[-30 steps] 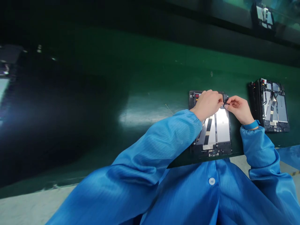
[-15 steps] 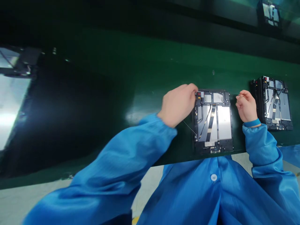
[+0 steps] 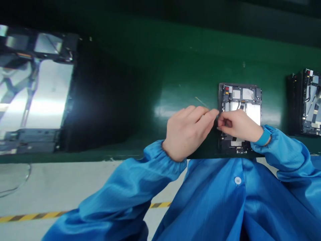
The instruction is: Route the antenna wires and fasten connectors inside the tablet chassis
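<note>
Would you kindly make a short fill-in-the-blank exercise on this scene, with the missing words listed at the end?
1. A blue wristband is worn on the person's ____ wrist.
2. The fingertips of the left hand and the right hand come close together near the ____ side edge of the opened device.
3. The tape on the floor is striped black and ____.
4. The table is coloured ____.

Missing words: right; left; yellow; green.

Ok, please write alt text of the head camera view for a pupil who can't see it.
A person's left hand, beside an opened device on a green table, is close to their right hand, which reaches across the device; whether either holds anything is unclear. A second device shows at far left, a third device at far right.
</note>
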Available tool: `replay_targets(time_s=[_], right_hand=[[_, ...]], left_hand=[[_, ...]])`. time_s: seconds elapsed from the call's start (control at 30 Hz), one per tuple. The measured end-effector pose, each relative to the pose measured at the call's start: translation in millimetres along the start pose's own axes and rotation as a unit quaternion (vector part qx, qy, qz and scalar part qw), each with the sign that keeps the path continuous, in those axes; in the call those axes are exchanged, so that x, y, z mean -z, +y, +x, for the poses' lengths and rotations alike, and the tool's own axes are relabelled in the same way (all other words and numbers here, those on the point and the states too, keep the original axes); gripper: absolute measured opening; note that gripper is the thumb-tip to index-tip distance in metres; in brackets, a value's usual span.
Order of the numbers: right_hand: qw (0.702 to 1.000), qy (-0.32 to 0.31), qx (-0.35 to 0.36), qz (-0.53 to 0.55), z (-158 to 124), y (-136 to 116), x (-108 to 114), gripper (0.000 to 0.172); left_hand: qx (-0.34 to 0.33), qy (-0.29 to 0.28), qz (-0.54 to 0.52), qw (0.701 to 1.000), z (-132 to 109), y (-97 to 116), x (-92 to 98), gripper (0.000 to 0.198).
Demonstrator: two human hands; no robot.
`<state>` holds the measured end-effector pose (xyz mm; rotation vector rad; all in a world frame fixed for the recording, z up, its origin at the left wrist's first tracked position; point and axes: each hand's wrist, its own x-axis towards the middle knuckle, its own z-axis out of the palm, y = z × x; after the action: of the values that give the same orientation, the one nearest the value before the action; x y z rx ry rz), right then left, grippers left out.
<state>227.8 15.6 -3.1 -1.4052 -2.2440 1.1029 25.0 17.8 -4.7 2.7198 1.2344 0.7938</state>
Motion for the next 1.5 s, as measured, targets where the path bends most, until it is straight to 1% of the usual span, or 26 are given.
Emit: replay_targets(time_s=[0.03, 0.1, 0.17, 0.2, 0.23, 0.3, 0.37, 0.4, 0.43, 0.47, 0.5, 0.6, 0.73, 0.87, 1.0, 1.07, 1.2, 1.3, 1.4, 1.5], right_hand=[[1.000, 0.000, -0.001, -0.006, -1.7, 3.0, 3.5, 0.016], [1.000, -0.008, 0.002, -0.017, -7.1, 9.1, 11.9, 0.017], [0.999, -0.021, 0.006, -0.028, -12.6, 13.8, 18.7, 0.018], [0.999, -0.026, 0.009, -0.034, -14.5, 15.5, 20.8, 0.018], [0.999, -0.030, 0.013, -0.040, -15.6, 16.9, 21.8, 0.019], [0.997, -0.030, 0.026, -0.059, -14.8, 19.6, 21.1, 0.018], [0.995, -0.014, 0.046, -0.089, -11.2, 22.9, 17.7, 0.016], [0.992, -0.001, 0.060, -0.109, -8.9, 24.8, 15.4, 0.014], [0.988, 0.013, 0.076, -0.131, -6.7, 26.7, 13.1, 0.013], [0.984, 0.027, 0.093, -0.152, -4.8, 28.5, 10.8, 0.014], [0.978, 0.039, 0.109, -0.172, -3.4, 30.2, 8.8, 0.017], [0.965, 0.060, 0.137, -0.216, -2.0, 33.3, 4.3, 0.023], [0.960, 0.071, 0.154, -0.223, -1.5, 33.7, 1.2, 0.026], [0.961, 0.073, 0.153, -0.217, 2.3, 33.1, -1.5, 0.026], [0.959, 0.076, 0.149, -0.228, 5.6, 34.0, -3.6, 0.024], [0.960, 0.081, 0.142, -0.229, 6.3, 35.1, -3.7, 0.024], [0.966, 0.085, 0.123, -0.213, 7.8, 37.9, -2.3, 0.021], [0.970, 0.082, 0.115, -0.198, 9.4, 40.2, -1.3, 0.017], [0.972, 0.081, 0.127, -0.180, 10.7, 42.1, -0.6, 0.018], [0.974, 0.086, 0.151, -0.147, 11.9, 43.9, 0.0, 0.018]], left_hand=[[0.029, 0.017, -0.024, 0.999, 0.6, 1.1, -1.0, 0.023], [0.109, 0.037, -0.090, 0.989, -1.1, 2.9, -6.1, 0.036], [0.189, 0.028, -0.181, 0.965, -5.4, 4.6, -14.9, 0.048], [0.224, 0.009, -0.234, 0.946, -7.9, 5.4, -20.2, 0.052], [0.255, -0.017, -0.290, 0.922, -10.1, 6.0, -25.7, 0.053], [0.310, -0.075, -0.396, 0.861, -13.4, 7.1, -36.0, 0.051], [0.354, -0.127, -0.476, 0.795, -14.4, 8.3, -43.3, 0.047], [0.372, -0.146, -0.504, 0.766, -14.1, 9.0, -45.5, 0.046], [0.385, -0.159, -0.523, 0.744, -13.4, 9.8, -46.7, 0.046], [0.394, -0.168, -0.536, 0.728, -12.5, 10.6, -47.2, 0.047], [0.400, -0.172, -0.543, 0.718, -11.5, 11.5, -47.0, 0.046], [0.410, -0.173, -0.549, 0.707, -8.8, 13.6, -45.0, 0.045], [0.420, -0.173, -0.549, 0.702, -7.5, 14.5, -42.2, 0.046], [0.430, -0.178, -0.538, 0.703, -7.3, 16.0, -39.7, 0.046], [0.453, -0.186, -0.529, 0.693, -6.8, 20.9, -37.4, 0.048], [0.461, -0.182, -0.524, 0.693, -6.1, 23.7, -37.0, 0.047], [0.469, -0.173, -0.506, 0.703, -2.9, 24.5, -38.7, 0.040], [0.461, -0.179, -0.488, 0.719, 1.0, 20.0, -40.3, 0.034], [0.443, -0.178, -0.480, 0.736, 4.1, 14.2, -41.3, 0.030], [0.427, -0.172, -0.485, 0.744, 4.8, 9.7, -43.4, 0.029]])
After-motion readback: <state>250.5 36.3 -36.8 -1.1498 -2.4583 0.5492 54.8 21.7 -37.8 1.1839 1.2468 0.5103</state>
